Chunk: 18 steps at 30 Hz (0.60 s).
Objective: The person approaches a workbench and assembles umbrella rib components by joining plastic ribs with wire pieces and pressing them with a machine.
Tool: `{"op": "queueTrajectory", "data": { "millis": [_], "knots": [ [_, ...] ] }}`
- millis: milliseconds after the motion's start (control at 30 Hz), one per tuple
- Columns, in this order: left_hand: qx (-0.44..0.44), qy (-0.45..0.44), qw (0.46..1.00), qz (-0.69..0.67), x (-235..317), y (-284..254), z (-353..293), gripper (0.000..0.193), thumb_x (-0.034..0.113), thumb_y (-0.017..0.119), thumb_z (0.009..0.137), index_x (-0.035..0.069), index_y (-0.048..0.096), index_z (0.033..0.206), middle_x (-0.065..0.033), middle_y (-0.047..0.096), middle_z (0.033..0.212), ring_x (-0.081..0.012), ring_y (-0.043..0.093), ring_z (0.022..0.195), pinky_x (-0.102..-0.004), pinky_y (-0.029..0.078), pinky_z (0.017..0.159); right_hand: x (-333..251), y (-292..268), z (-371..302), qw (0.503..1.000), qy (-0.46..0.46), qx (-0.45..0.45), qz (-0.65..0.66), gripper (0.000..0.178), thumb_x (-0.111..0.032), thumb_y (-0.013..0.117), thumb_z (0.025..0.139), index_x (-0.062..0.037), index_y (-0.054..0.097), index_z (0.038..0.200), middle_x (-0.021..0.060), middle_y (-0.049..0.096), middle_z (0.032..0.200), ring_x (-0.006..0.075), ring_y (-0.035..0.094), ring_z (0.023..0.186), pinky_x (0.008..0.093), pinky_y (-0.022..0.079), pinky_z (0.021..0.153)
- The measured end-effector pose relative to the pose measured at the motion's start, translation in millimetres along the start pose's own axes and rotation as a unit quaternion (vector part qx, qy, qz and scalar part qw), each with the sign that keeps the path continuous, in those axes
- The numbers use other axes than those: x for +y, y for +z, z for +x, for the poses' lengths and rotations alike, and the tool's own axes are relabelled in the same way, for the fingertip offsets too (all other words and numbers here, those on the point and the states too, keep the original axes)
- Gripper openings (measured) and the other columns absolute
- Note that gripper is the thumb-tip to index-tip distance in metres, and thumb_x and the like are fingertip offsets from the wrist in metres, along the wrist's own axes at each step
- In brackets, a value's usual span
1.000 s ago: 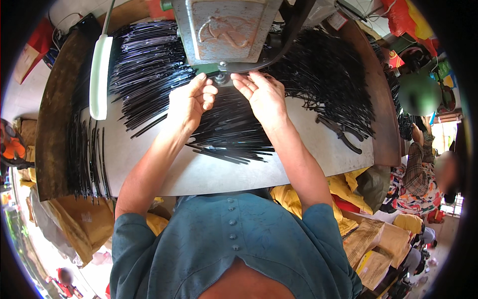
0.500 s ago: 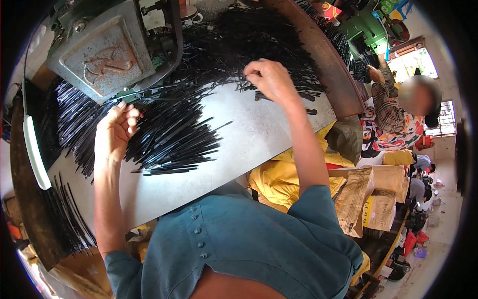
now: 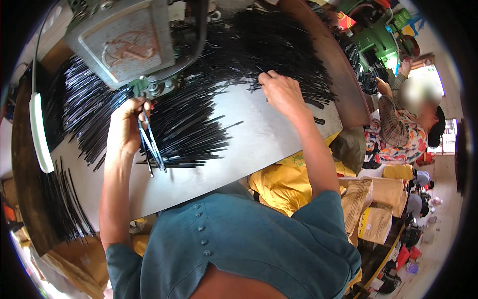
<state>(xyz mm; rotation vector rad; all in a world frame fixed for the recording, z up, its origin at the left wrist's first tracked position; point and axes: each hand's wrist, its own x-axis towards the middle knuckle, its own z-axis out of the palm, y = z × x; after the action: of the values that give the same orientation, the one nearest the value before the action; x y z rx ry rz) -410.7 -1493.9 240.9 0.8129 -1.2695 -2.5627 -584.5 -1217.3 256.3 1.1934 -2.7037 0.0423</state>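
My left hand [image 3: 127,124] is closed on a few thin dark strips [image 3: 153,144], which hang from its fingers toward me and catch the light. It is just under the head of a green and grey machine [image 3: 127,47]. A fanned heap of slim black strips [image 3: 189,129] lies beside it on the metal tabletop [image 3: 259,129]. My right hand [image 3: 284,92] is at the near edge of a larger black heap [image 3: 279,45], its fingers bent in among the strips. Its fingertips are partly hidden, so what they pinch cannot be made out.
A rusty metal side wall [image 3: 338,70] bounds the table on the right. A white tube lamp [image 3: 39,132] stands at the left, near more black strips [image 3: 69,204]. Yellow sacking [image 3: 279,184] and brown paper bags [image 3: 358,199] lie at the right. Another person [image 3: 398,124] sits at a green machine.
Strips now hang from my left hand, which has drawn slightly down and right from the machine head. My right hand has lowered its fingers onto the heap's edge. The whole view has shifted a little.
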Motion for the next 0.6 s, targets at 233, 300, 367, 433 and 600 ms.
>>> {"op": "queueTrajectory", "data": {
  "millis": [233,300,367,433,600],
  "knots": [
    [-0.030,0.024,0.998,0.059,-2,13,-9,0.004,0.008,0.052,0.077,0.004,0.052,0.077,-0.0055,0.056,0.066,-0.0061,0.040,0.045,-0.0184,0.033,0.041,-23,-19,9,0.991,-0.057,0.043,0.115,0.014,-0.008,0.051,0.076,-0.0045,0.055,0.089,0.0089,0.054,0.086,0.0287,0.055,0.074,0.0347,0.045,0.065],
    [-0.024,0.013,0.997,0.073,2,9,-13,0.007,0.008,0.052,0.077,0.003,0.052,0.082,-0.0053,0.056,0.066,-0.0059,0.040,0.045,-0.0184,0.033,0.042,-18,-27,13,0.993,-0.048,0.019,0.110,0.013,-0.008,0.051,0.075,-0.0041,0.055,0.087,0.0087,0.054,0.087,0.0281,0.055,0.076,0.0349,0.044,0.067],
    [-0.011,0.030,0.994,0.109,7,-2,-17,0.009,0.009,0.052,0.076,0.003,0.052,0.084,-0.0050,0.056,0.065,-0.0044,0.040,0.043,-0.0161,0.031,0.038,-13,-33,18,0.993,-0.011,-0.046,0.108,0.013,-0.007,0.053,0.073,-0.0037,0.057,0.084,0.0082,0.055,0.088,0.0267,0.055,0.079,0.0352,0.043,0.071],
    [0.006,0.031,0.991,0.128,9,-3,-19,0.010,0.010,0.054,0.077,0.004,0.052,0.084,-0.0044,0.056,0.063,-0.0036,0.039,0.042,-0.0146,0.029,0.036,-7,-29,13,0.994,-0.008,-0.065,0.093,0.013,-0.007,0.053,0.072,-0.0037,0.058,0.085,0.0085,0.055,0.089,0.0270,0.055,0.079,0.0353,0.043,0.071],
    [-0.017,0.018,0.991,0.135,8,9,-18,0.010,0.011,0.056,0.076,0.006,0.053,0.084,-0.0032,0.055,0.061,-0.0028,0.037,0.041,-0.0151,0.025,0.035,-6,-5,6,0.994,-0.010,-0.088,0.058,0.014,-0.006,0.055,0.071,-0.0016,0.058,0.083,0.0092,0.055,0.088,0.0267,0.055,0.080,0.0365,0.045,0.070]
  ]
}}
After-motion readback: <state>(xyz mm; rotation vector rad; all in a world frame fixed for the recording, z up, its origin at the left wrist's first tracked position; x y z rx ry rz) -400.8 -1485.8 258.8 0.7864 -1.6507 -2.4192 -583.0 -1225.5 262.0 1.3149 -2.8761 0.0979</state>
